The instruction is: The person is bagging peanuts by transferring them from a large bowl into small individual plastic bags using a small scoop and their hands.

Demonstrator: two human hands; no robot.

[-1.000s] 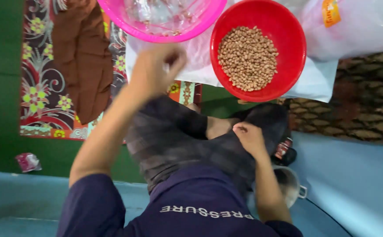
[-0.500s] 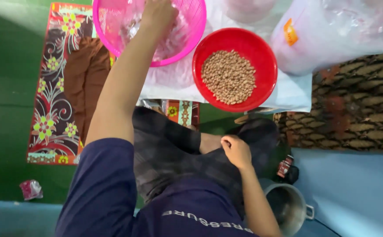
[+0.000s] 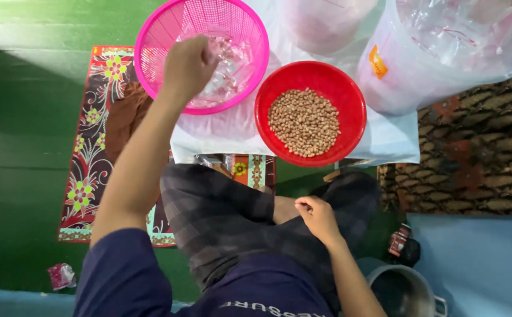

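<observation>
Since a moment ago our left hand (image 3: 188, 64) has drawn back from deep in the pink mesh basket (image 3: 150, 41) to its near rim, fingers bunched around clear plastic bags (image 3: 224, 64). Our right hand (image 3: 316, 217) rests loosely curled and empty on our lap, near the red bowl of peanuts (image 3: 305, 121).

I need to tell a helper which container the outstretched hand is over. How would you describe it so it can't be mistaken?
Start at the white sheet on the green floor. At its near-left corner sits a pink basket, under the left hand. Unlike the solid red bowl of beans beside it, its walls are mesh.
</observation>
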